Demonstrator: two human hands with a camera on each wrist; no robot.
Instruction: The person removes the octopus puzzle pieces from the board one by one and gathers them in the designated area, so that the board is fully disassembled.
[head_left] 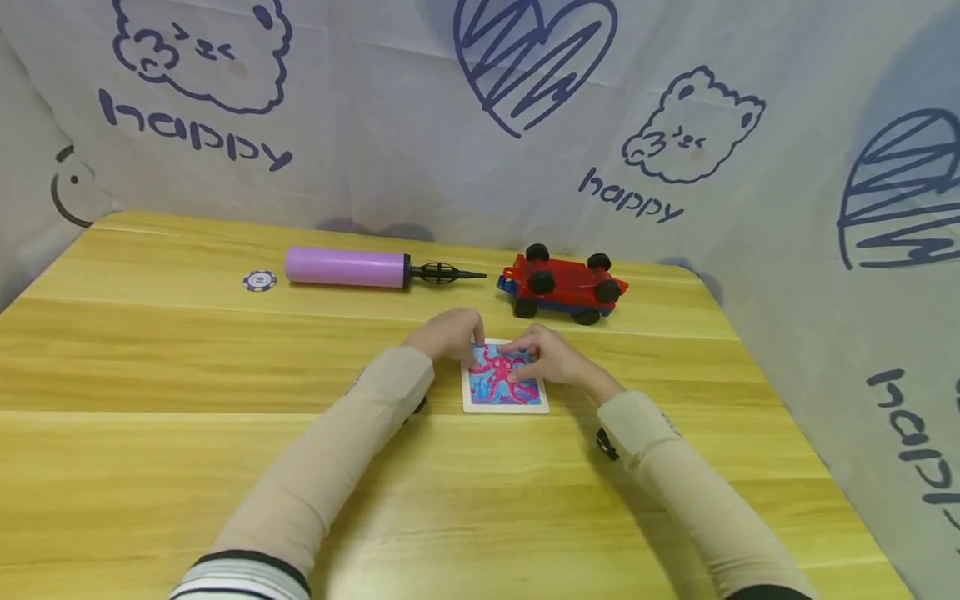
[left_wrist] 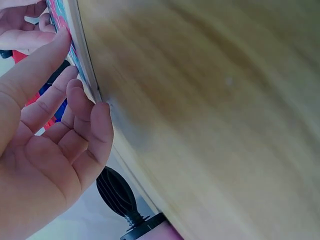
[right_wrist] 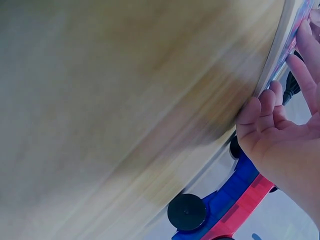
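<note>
Octopus picture tile point(head_left: 503, 379) lies flat on the yellow wooden table point(head_left: 150, 375), near the middle, just in front of the red toy car point(head_left: 564, 286).

Left hand point(head_left: 448, 333): at the tile's far left corner. In the left wrist view the fingers point(left_wrist: 90, 125) are loosely curled, their tips touching the tile's white edge point(left_wrist: 82, 55); the thumb lies along the printed face.

Right hand point(head_left: 547, 354): over the tile's far right part. Fingertips rest on the picture in the head view; in the right wrist view the fingers point(right_wrist: 260, 112) sit close together against the tile's edge point(right_wrist: 277, 45). True pinch or mere touch: cannot tell.

Behind, well apart: purple hand pump point(head_left: 348, 267) and a poker chip point(head_left: 259, 281).
</note>
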